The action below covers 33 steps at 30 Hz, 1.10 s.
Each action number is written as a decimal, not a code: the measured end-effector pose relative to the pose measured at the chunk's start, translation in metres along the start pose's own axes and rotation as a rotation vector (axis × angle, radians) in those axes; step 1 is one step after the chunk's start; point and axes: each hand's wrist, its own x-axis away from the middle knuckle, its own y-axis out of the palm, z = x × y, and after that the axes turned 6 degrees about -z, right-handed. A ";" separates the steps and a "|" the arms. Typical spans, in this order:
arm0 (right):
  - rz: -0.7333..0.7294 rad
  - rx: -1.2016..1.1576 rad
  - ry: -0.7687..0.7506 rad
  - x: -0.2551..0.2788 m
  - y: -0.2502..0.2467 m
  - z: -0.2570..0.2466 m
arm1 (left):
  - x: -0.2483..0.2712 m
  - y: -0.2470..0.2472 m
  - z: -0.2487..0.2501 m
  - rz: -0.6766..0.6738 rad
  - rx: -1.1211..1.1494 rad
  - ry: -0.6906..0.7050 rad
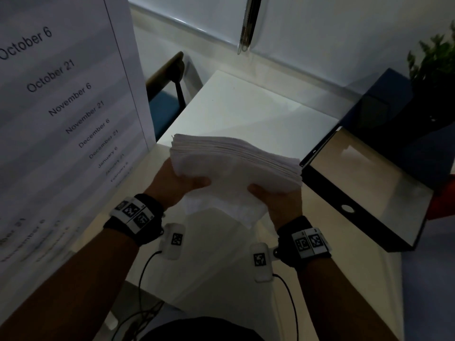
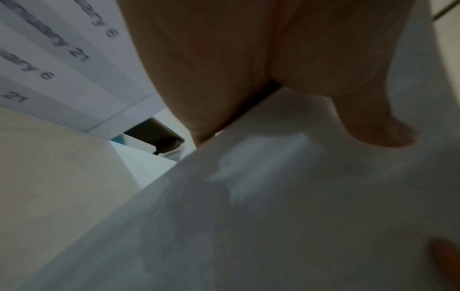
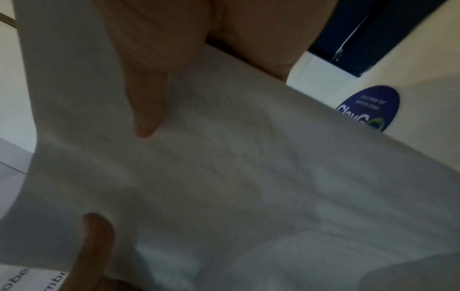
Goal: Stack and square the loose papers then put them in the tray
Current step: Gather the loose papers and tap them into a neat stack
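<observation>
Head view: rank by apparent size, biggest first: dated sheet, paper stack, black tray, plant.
1. dated sheet, though it is nearest the camera, so its size is inflated.
2. black tray and paper stack: too close to rank; the stack is partly covered by the hands.
3. plant, cut off by the frame edge.

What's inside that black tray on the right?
The tray looks empty: only its bare pale floor shows. Its near-left corner is hidden behind the paper stack that the left hand and right hand hold.
</observation>
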 end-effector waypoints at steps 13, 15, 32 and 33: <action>-0.006 0.095 -0.043 0.004 -0.002 0.013 | 0.014 0.018 -0.013 0.152 -0.056 0.002; 0.028 0.071 0.035 0.010 0.001 0.031 | 0.017 0.021 -0.025 0.109 -0.071 -0.063; -0.174 0.521 0.626 0.027 0.006 0.137 | -0.001 0.025 -0.121 0.012 -0.321 -0.724; -0.156 0.503 0.624 0.027 0.005 0.140 | 0.000 0.025 -0.122 0.036 -0.338 -0.701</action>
